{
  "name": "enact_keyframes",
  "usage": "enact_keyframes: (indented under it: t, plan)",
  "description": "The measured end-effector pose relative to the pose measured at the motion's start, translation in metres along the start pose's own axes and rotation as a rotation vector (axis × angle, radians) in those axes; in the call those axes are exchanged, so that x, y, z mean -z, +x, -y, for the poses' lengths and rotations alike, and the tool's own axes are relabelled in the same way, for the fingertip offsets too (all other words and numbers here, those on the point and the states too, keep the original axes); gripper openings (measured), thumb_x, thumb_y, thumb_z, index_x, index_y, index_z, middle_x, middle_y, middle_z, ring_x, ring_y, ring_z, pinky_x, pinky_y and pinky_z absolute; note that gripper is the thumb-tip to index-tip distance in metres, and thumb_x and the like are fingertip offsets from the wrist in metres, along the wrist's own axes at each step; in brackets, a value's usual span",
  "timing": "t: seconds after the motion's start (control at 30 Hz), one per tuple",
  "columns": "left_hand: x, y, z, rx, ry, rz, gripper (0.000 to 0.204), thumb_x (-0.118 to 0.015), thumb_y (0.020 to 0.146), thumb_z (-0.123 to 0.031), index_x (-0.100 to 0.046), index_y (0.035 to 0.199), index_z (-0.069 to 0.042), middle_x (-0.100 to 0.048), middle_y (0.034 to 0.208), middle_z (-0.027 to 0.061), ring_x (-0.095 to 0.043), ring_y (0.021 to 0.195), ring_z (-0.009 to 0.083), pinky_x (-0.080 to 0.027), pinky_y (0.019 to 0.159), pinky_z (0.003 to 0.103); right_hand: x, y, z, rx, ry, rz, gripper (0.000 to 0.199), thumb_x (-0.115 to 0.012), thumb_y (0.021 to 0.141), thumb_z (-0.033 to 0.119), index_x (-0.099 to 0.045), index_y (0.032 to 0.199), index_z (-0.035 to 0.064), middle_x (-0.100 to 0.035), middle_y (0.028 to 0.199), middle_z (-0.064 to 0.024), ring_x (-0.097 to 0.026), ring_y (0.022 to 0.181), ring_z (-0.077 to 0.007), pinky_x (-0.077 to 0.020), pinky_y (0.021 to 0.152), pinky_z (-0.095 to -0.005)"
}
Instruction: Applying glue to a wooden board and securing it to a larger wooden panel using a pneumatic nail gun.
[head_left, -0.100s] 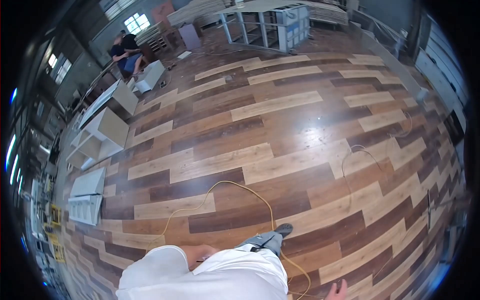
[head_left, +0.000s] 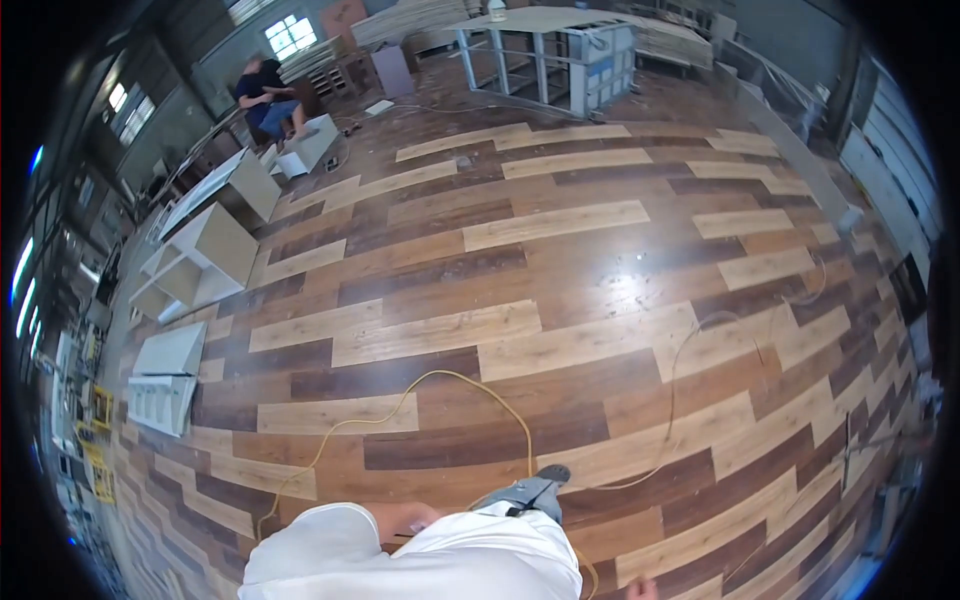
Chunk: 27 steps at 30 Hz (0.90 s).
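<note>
- Left grip (head_left: 418, 517) up by the waist, beside the white shirt (head_left: 480, 550); fingers partly hidden, so together or apart, I can't tell.
- Right grip (head_left: 642, 590) down at the lower rim, cut off; can't tell its state either.
- And the yellow cord (head_left: 440, 372)! Looping over the floor (head_left: 560, 300) ahead of the left grip, slack, probably so it can trail freely.
- White cabinets (head_left: 205, 260) well out left of the left grip, apparently sidelined to leave walking room.
- Floor runs wide ahead of both grips, out to a grey frame (head_left: 605, 70); the cord's loop looks the nearest snag.
</note>
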<state>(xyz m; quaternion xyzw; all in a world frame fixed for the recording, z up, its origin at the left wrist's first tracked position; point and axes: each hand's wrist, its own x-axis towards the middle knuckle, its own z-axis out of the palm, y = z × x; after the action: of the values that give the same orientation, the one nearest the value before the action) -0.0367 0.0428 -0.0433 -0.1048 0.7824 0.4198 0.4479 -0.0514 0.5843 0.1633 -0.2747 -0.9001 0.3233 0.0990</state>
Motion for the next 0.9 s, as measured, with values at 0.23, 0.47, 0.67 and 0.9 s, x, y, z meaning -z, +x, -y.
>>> enact_keyframes:
  t: [0.23, 0.47, 0.67, 0.9]
  plan:
    - [-0.086, -0.035, -0.128, -0.420, 0.544, -0.210, 0.050, -0.063, 0.087, -0.037, -0.050, 0.132, -0.017, -0.059, 0.124, 0.0019, -0.056, 0.109, 0.0176, -0.050, 0.086, 0.041, -0.016, 0.140, -0.021, 0.031, 0.057, 0.349, 0.030, -0.064, 0.085, 0.030, -0.066, 0.104, 0.0062, -0.063, 0.104, -0.0195, -0.058, 0.100, -0.0273, -0.0443, 0.088, -0.0379]
    - [-0.072, 0.030, -0.236, 0.326, 0.014, 0.711, 0.041, -0.062, 0.087, -0.033, -0.058, 0.123, -0.014, -0.065, 0.112, 0.0036, -0.062, 0.099, 0.0200, -0.052, 0.079, 0.041, 0.005, 0.191, -0.114, -0.144, 0.212, 0.575, 0.025, -0.060, 0.089, 0.026, -0.066, 0.098, 0.0033, -0.064, 0.095, -0.0168, -0.059, 0.093, -0.0232, -0.0467, 0.082, -0.0363]
    - [-0.131, 0.182, -0.452, 0.534, 0.682, 1.183, 0.039, -0.062, 0.086, -0.032, -0.059, 0.121, -0.014, -0.066, 0.110, 0.0042, -0.063, 0.097, 0.0208, -0.053, 0.078, 0.040, 0.108, 0.065, -0.242, -0.713, 0.521, 0.250, 0.024, -0.056, 0.092, 0.023, -0.066, 0.093, 0.0009, -0.066, 0.088, -0.0144, -0.061, 0.087, -0.0196, -0.0487, 0.076, -0.0348]
    - [-0.374, 0.295, -0.708, 0.662, 1.815, 1.498, 0.038, -0.062, 0.086, -0.031, -0.060, 0.120, -0.013, -0.066, 0.110, 0.0048, -0.063, 0.097, 0.0214, -0.052, 0.078, 0.041, 0.176, -0.015, -0.192, -1.457, 0.729, -0.264, 0.030, -0.062, 0.090, 0.029, -0.066, 0.095, -0.0006, -0.068, 0.085, -0.0083, -0.060, 0.076, -0.0135, -0.0473, 0.066, -0.0294]
